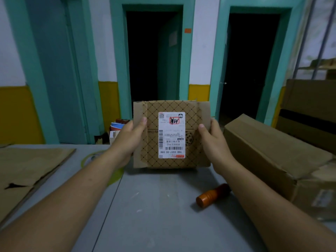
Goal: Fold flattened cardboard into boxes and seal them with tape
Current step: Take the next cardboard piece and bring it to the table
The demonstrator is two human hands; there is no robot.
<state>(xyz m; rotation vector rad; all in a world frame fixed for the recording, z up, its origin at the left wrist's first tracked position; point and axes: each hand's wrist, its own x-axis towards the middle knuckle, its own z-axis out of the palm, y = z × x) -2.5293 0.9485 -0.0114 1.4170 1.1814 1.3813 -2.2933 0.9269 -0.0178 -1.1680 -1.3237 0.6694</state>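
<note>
Both hands had the cardboard [152, 140] stood upright over the far middle of the table [154, 206]. The left hand [127, 139] pinched its left edge and the right hand [212, 140] its right edge, thumbs clamped on the labelled front, the other fingers hidden behind. Held square like that, I'd say, to find the creases before popping it open, with the orange handle [212, 195] lying near right, in easy reach.

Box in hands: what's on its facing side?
A white label sits on the box, printed upside down, with both thumbs. Fingers of the left hand and right hand are behind it, covered.
</note>
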